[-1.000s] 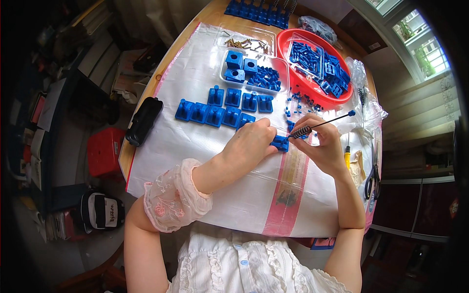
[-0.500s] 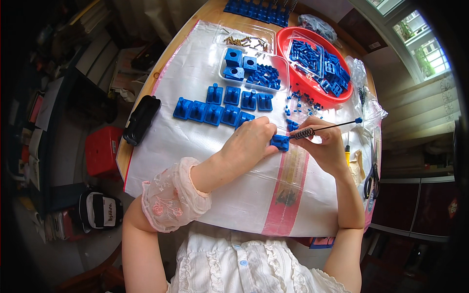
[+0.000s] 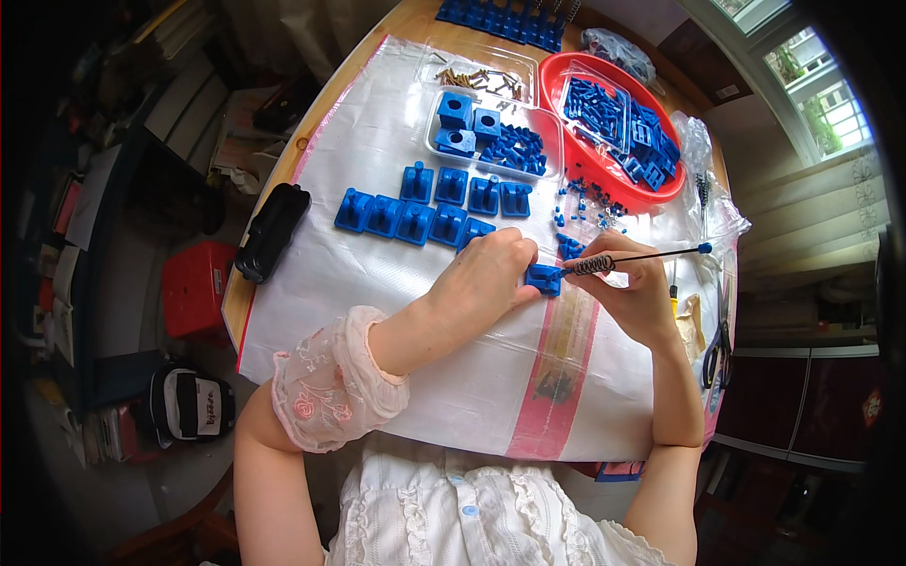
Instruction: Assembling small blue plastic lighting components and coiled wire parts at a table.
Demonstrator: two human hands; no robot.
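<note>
My left hand (image 3: 483, 275) pins a small blue plastic block (image 3: 544, 277) against the white woven sheet (image 3: 377, 274) on the table. My right hand (image 3: 630, 287) holds a thin black tool (image 3: 634, 258) with a coiled spring grip and a blue ball at its far end. The tool lies almost level and its tip touches the block's right side. Behind my left hand two rows of matching blue blocks (image 3: 436, 206) lie side by side on the sheet.
A red round tray (image 3: 618, 113) of blue parts sits at the back right, with a clear tray (image 3: 491, 132) of blue pieces and brass screws beside it. Small blue bits (image 3: 585, 198) are scattered nearby. A black case (image 3: 272, 231) lies at the table's left edge; scissors (image 3: 717, 340) on the right.
The tool has tilted down from a raised slant to nearly level. Both hands stay on the block at the same spot.
</note>
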